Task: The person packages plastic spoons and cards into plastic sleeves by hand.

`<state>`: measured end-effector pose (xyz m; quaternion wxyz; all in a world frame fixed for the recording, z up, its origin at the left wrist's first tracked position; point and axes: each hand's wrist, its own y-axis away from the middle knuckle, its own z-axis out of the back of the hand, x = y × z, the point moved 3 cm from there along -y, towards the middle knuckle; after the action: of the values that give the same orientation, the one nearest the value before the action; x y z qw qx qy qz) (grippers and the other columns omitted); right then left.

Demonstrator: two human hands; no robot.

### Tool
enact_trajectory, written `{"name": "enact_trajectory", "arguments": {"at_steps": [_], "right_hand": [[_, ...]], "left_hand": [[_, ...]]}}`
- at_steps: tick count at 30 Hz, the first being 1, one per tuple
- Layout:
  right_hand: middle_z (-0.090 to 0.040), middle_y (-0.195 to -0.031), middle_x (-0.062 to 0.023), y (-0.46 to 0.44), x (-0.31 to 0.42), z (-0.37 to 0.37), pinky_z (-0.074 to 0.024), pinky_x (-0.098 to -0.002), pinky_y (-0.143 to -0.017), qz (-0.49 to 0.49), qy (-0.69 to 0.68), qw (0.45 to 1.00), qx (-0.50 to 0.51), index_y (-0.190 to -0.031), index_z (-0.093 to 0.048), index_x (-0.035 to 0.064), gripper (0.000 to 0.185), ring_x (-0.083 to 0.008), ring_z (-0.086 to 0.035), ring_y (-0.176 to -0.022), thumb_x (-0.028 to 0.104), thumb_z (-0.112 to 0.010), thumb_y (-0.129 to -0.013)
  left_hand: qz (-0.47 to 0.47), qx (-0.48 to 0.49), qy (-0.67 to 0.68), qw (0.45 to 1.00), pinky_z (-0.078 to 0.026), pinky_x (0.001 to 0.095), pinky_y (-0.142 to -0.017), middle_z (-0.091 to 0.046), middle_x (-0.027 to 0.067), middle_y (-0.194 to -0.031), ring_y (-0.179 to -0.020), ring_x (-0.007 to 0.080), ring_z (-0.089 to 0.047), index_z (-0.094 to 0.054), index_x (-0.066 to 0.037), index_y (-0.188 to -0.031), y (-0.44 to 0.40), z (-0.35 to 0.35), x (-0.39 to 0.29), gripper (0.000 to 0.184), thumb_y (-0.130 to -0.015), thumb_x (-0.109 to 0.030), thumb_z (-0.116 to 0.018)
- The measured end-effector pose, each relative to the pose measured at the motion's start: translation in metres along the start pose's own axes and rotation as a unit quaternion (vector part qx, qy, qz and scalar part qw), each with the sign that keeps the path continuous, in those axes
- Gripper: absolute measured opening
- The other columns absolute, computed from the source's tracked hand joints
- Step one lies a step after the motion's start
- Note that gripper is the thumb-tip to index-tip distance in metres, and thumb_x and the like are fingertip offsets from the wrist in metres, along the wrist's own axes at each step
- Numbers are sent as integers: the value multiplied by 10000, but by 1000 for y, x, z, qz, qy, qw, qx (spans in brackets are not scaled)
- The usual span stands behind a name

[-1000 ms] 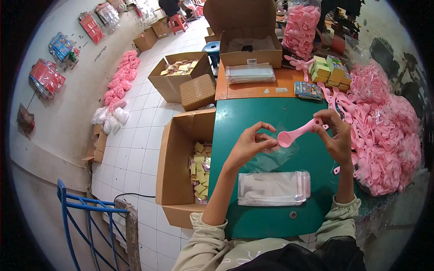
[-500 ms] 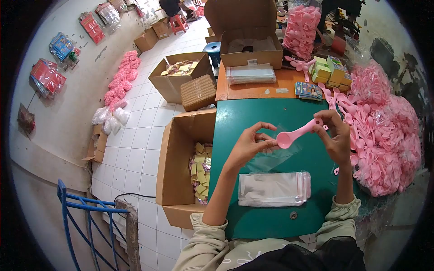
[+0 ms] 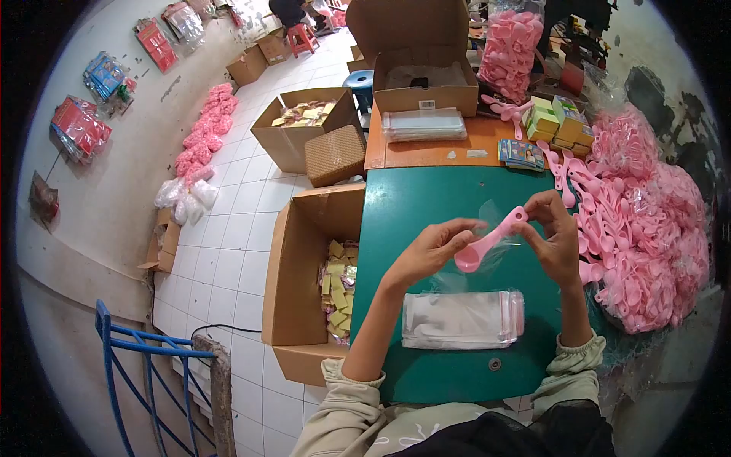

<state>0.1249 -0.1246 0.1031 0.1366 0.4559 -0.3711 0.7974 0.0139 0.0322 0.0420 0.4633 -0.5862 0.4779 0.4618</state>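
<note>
A pink spoon (image 3: 487,245) hangs tilted over the green table (image 3: 411,206), its bowl at the lower left. My right hand (image 3: 554,232) pinches the handle end. My left hand (image 3: 435,247) is closed beside the bowl, gripping a thin clear bag (image 3: 495,263) that shows behind the spoon. Nearer my body, a stack of clear plastic bags (image 3: 461,320) lies flat on the table. To the right of my right hand is a large heap of pink spoons (image 3: 647,244), partly wrapped in plastic.
An open cardboard box (image 3: 304,282) with yellow-labelled packets stands left of the table. Farther back are another box (image 3: 289,141), a woven basket (image 3: 335,156), stacked small boxes (image 3: 560,126) and a blue metal frame (image 3: 156,346). A person (image 3: 288,11) sits near a red stool (image 3: 302,38).
The spoon's bowl has moved down and slightly left, and the spoon is steeper. My right hand has shifted left and down, and my left hand has turned, its fingers now closer together.
</note>
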Motion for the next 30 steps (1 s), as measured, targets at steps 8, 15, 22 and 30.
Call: {"name": "enact_trajectory", "arguments": {"at_steps": [8, 15, 22, 30], "right_hand": [[-579, -1103, -129, -3, 11, -20, -450, -347, -841, 113, 38, 986, 116, -991, -590, 10, 511, -246, -570, -990, 497, -532, -847], [-547, -1135, -149, -73, -57, 5, -425, -380, -850, 18, -77, 988, 130, -974, -656, 37, 659, -250, -545, -971, 628, -398, -840], [-618, -784, -167, -112, -273, 115, -474, -348, -666, -78, 492, 861, -104, -899, -603, 14, 328, -293, -604, -705, 288, -664, -729], [-590, -734, -120, -95, -289, 125, -477, -328, -620, -85, 413, 883, -208, -979, -584, 16, 282, -210, -592, -637, 60, -610, -701]], "left_hand": [[28, -5, -29, 999, -485, 229, -700, -636, 55, -873, -797, 93, -592, -615, 24, -991, 4, 10, -5, 318, -937, -262, -485], [-27, -64, 86, 994, -515, 271, -741, -654, 107, -902, -805, 147, -637, -609, 22, -989, 6, 15, -17, 288, -943, -225, -468], [-49, -117, 55, 990, -513, 271, -743, -660, 109, -892, -822, 150, -640, -615, 18, -977, 17, 42, -29, 270, -940, -207, -472], [2, -128, 71, 989, -507, 268, -763, -660, 112, -905, -822, 152, -639, -615, 30, -980, 19, 51, -23, 266, -931, -199, -490]]}}
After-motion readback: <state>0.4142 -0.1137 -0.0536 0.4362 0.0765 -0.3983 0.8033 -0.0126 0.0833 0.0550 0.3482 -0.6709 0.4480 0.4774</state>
